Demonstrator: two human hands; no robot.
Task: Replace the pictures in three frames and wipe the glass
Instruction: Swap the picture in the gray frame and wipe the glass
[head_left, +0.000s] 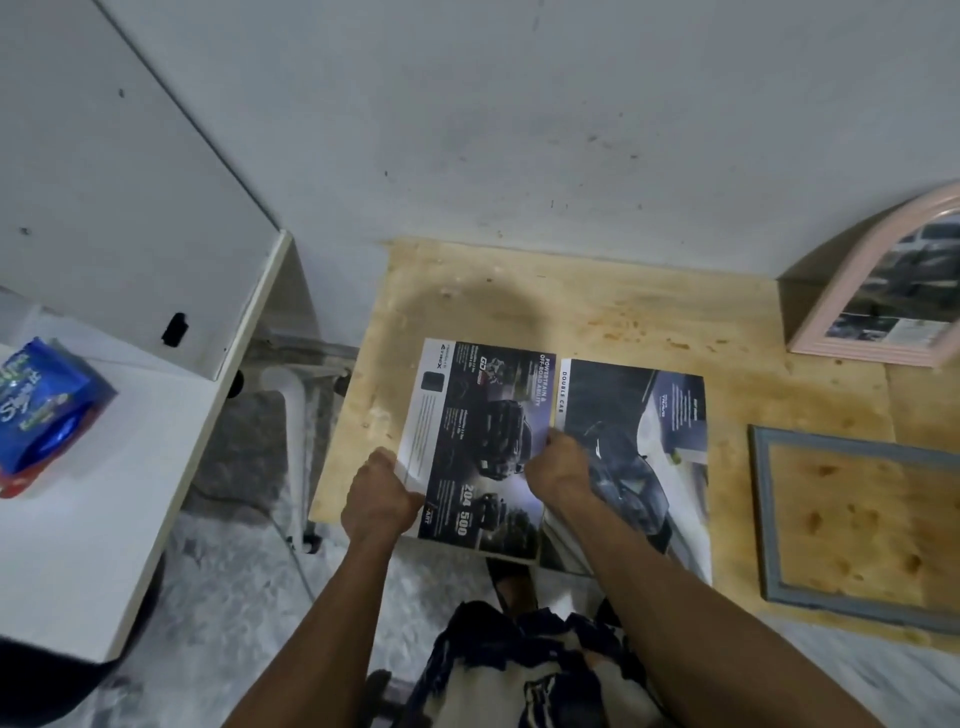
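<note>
A car brochure lies open on the wooden table (597, 306). My left hand (382, 496) grips the outer edge of its left page (483, 431), which shows dark trucks and text. My right hand (558, 467) pinches the same page at the centre fold, next to the right page (654, 441) with a dark car. A grey-blue frame (769, 519) lies flat at the right with bare wood showing through it. A pink arched frame (852, 312) holding a dark car picture leans on the wall at the far right.
A white desk (104, 493) stands at the left with a blue packet (41, 410) on it. A white cabinet door (130, 208) hangs open above the desk. White chair legs (298, 415) stand between the desk and the table. The floor is grey.
</note>
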